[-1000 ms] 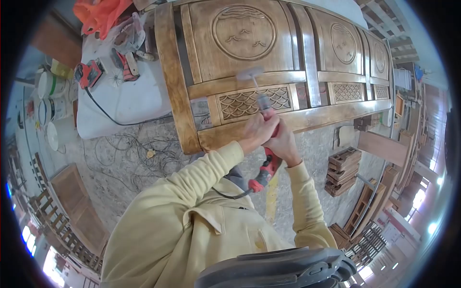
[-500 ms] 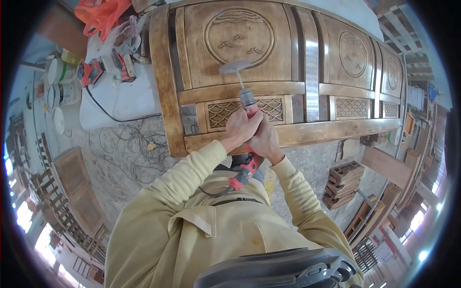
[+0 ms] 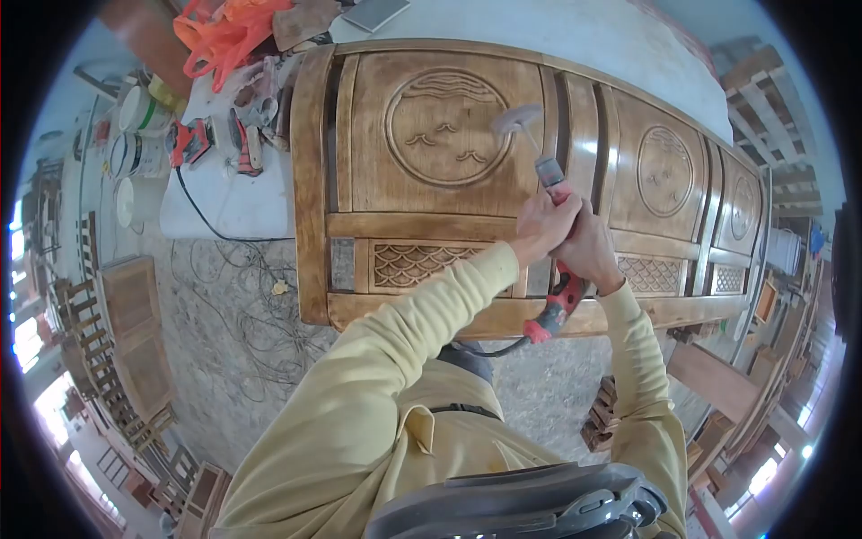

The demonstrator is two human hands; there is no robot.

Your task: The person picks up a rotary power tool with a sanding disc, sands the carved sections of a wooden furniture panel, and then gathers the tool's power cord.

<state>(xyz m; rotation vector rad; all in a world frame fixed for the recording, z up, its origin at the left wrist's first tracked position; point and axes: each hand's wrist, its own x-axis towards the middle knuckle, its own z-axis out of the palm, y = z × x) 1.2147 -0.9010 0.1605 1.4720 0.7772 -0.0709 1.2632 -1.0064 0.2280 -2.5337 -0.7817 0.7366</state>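
Across the white-covered tabletop (image 3: 229, 211) lies the carved frame (image 3: 582, 126), overhanging the near edge, and we wrap left hand (image 3: 545, 225) and right hand (image 3: 594, 247) round the power tool (image 3: 569, 295) (two grips presumably steady it), its disc (image 3: 518, 118) over the leftmost panel (image 3: 369, 153).

I can read no word, brand or number anywhere in my view. On the red power tool (image 3: 566, 298) that I hold, the part outside my grip gives me no clear letter. The white buckets (image 3: 141, 110) at the left carry coloured bands (these are perhaps printed labels, but they appear small and bent there), and I cannot read them. Also on the other red tool (image 3: 187, 144), the corded one at upper left, nothing is legible.
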